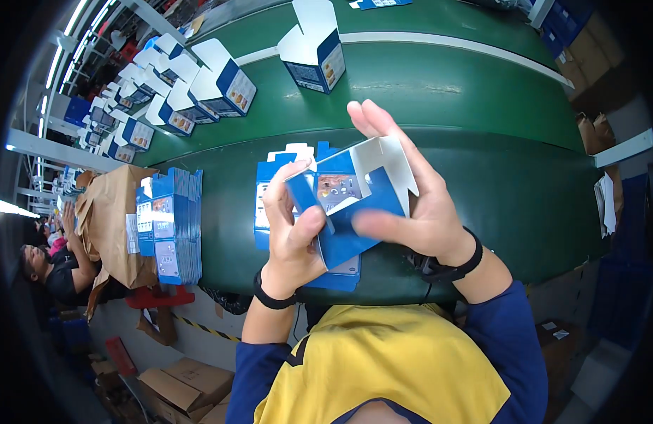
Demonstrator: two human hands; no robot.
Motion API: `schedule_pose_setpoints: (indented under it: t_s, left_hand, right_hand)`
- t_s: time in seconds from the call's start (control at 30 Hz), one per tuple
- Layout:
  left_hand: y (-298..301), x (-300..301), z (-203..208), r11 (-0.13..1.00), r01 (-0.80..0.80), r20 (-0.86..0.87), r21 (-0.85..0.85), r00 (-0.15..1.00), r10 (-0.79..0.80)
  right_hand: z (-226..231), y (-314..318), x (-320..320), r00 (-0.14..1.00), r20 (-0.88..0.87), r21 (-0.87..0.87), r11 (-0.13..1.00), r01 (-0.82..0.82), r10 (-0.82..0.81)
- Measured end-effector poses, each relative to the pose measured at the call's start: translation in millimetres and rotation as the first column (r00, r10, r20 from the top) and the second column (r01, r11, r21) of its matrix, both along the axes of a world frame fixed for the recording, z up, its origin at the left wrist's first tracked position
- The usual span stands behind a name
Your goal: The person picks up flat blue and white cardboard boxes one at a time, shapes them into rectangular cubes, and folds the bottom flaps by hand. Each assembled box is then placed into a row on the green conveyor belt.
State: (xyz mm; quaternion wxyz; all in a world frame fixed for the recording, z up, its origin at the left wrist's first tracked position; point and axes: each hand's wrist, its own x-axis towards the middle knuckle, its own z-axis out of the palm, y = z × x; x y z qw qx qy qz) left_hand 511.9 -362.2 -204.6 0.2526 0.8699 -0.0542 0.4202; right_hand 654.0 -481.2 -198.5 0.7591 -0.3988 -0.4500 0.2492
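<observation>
Between my two hands is a partly folded blue-and-white carton (340, 239), tilted, its white inner flaps standing up on the right. My left hand (291, 230) grips its left side, thumb in front and fingers behind. My right hand (425, 205) holds the right side; its long fingers reach up past the white flap, and its thumb, blurred by motion, lies over the blue panel. Beneath the carton, unfolded blue carton blanks (340, 280) lie on the green work surface (510, 205), mostly covered by my hands and the carton.
A stack of flat blanks (178, 226) stands at left beside a brown paper-wrapped bundle (114, 219). Beyond, a green conveyor belt (425, 92) carries an open-topped carton (316, 56) and several more (224, 85) at far left. Another person (65, 258) is at far left. Cardboard boxes (188, 385) sit below.
</observation>
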Motion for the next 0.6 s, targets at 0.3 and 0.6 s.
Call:
schedule_pose_setpoints:
  t_s: [0.3, 0.6]
  left_hand:
    - [1.9, -0.5, 19.4, 0.998, -0.005, -0.182, 0.058, 0.983, 0.015]
    - [3.7, 6.3, 9.2, 0.957, 0.15, 0.002, -0.248, 0.988, -0.154]
  right_hand:
    - [-8.5, 0.9, 9.9, 0.995, 0.018, -0.024, 0.994, -0.103, 0.103]
    - [-14.3, 6.5, 15.9, 0.956, 0.279, 0.215, 0.976, 0.032, -0.093]
